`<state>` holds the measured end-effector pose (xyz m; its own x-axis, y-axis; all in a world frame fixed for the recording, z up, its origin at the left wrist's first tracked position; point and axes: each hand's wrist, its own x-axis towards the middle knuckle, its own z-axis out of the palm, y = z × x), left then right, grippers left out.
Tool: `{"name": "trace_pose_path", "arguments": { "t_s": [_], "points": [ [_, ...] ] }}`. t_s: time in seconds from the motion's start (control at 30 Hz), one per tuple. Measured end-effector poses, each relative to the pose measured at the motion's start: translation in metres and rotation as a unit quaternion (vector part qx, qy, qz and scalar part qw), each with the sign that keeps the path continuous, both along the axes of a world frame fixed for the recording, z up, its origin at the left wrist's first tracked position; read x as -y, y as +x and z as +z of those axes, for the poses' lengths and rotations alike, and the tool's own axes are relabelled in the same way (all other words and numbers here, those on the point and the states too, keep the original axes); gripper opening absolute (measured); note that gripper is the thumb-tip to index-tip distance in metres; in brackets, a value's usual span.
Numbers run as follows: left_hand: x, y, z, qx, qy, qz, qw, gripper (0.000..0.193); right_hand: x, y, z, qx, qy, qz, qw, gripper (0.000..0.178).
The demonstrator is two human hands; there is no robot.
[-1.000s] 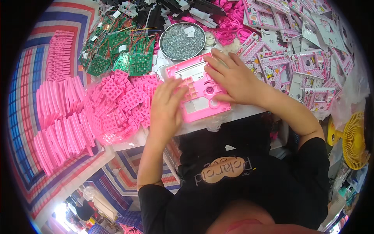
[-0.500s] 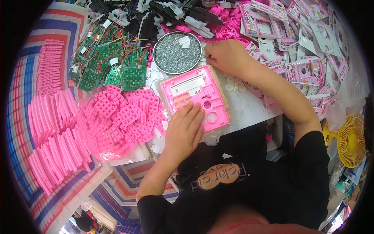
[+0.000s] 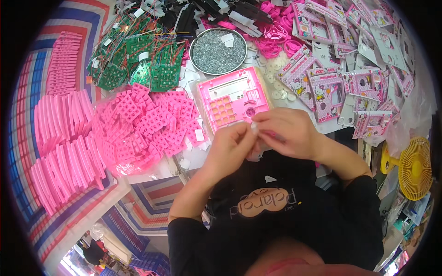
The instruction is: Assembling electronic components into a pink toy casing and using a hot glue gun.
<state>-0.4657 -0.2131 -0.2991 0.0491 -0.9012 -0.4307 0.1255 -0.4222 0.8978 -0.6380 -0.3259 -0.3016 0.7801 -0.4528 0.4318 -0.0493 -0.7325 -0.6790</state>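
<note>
white piece: i see it small, where the fingertips of both hands meet.
left hand: narrow, pinching the white piece.
right hand: narrow too, pinching it from the other side.
panel: pink, just beyond both hands, its near edge hidden from me.
white discs: beyond the right hand.
screws: in a round dish, farther past the left hand.
keypads: pink heap, left of the left hand.
</note>
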Motion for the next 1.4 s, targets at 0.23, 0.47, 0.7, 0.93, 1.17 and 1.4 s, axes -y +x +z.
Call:
{"name": "trace_pose_path", "arguments": {
  "t_s": [0.23, 0.47, 0.7, 0.93, 1.17, 1.4],
  "points": [
    [-0.013, -0.007, 0.002, 0.244, -0.058, -0.058, 0.966, 0.014, -0.004, -0.002, 0.000, -0.023, 0.007, -0.005, 1.000, 0.017],
    [-0.006, 0.013, -0.021, 0.576, -0.274, -0.123, 0.760, 0.027, 0.025, 0.025, -0.022, -0.060, -0.112, -0.063, 0.990, 0.017],
    [-0.008, 0.014, -0.032, 0.549, -0.296, -0.097, 0.775, 0.029, 0.014, 0.032, -0.029, -0.101, -0.130, -0.090, 0.982, 0.020],
    [-0.006, 0.020, -0.022, 0.522, -0.287, -0.113, 0.795, 0.029, 0.009, 0.040, -0.031, -0.148, -0.154, -0.117, 0.970, 0.024],
    [0.015, 0.043, -0.001, 0.468, -0.274, -0.186, 0.819, 0.023, 0.014, 0.037, -0.036, -0.144, -0.179, -0.113, 0.967, 0.023],
    [0.033, 0.060, 0.017, 0.435, -0.204, -0.224, 0.848, 0.020, 0.004, 0.041, -0.039, -0.132, -0.177, -0.155, 0.963, 0.022]
  ]
}}
